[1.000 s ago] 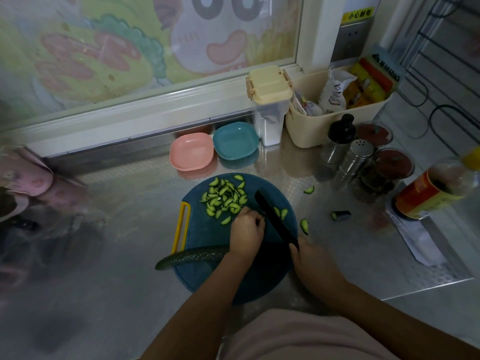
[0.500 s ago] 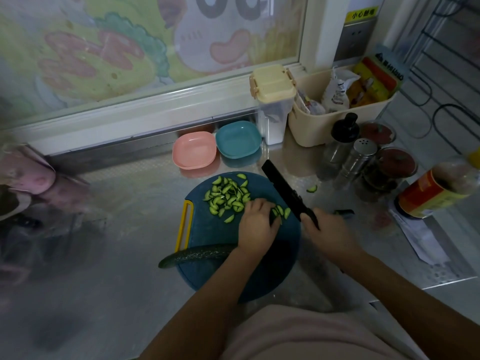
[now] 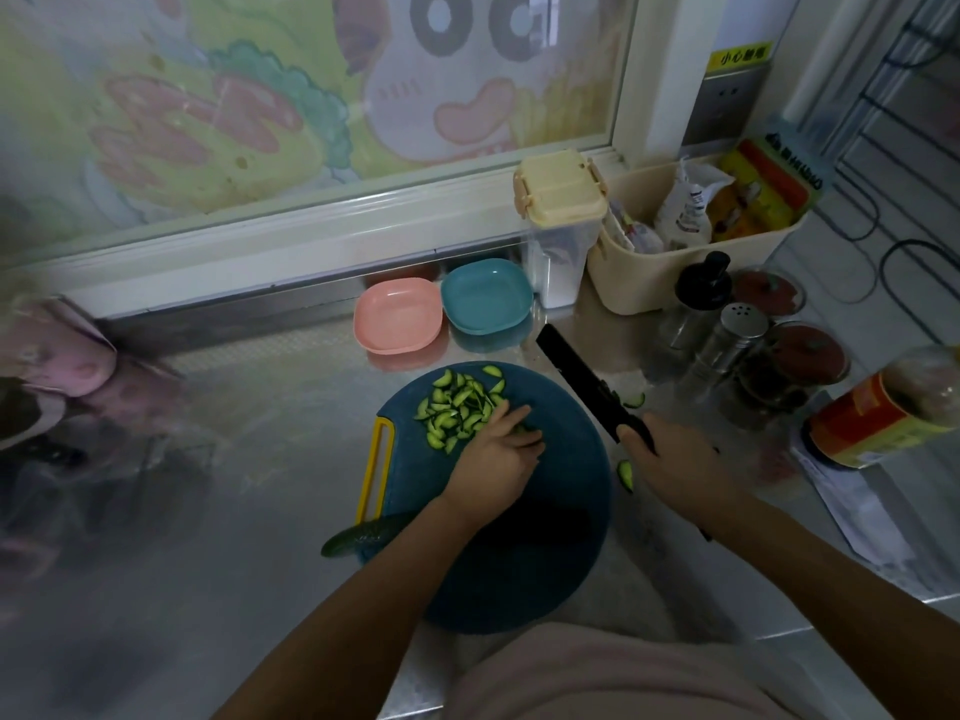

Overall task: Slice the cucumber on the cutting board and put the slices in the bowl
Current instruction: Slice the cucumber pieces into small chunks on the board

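Light, wet, likely slippery slices (image 3: 457,407) heaped on the cutting board (image 3: 569,485) want scooping from the sides; the left hand (image 3: 498,452) lies seemingly flat-fingered against them, the right hand (image 3: 675,459) grips the knife (image 3: 582,381).

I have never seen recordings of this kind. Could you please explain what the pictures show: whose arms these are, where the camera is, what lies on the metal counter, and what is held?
There is no machine: the arms belong to a person, and one wide-angle camera worn on the head looks down at them; every picture is that view. On the steel counter lies a round blue cutting board with a pile of cucumber slices and, at its near left edge, the uncut cucumber. The left hand rests on the pile's edge. The right hand grips a black knife, its blade pointing toward the pink bowl and the teal bowl, both empty. A few stray slices lie on the counter right of the board. Jars and a beige basket stand further right.
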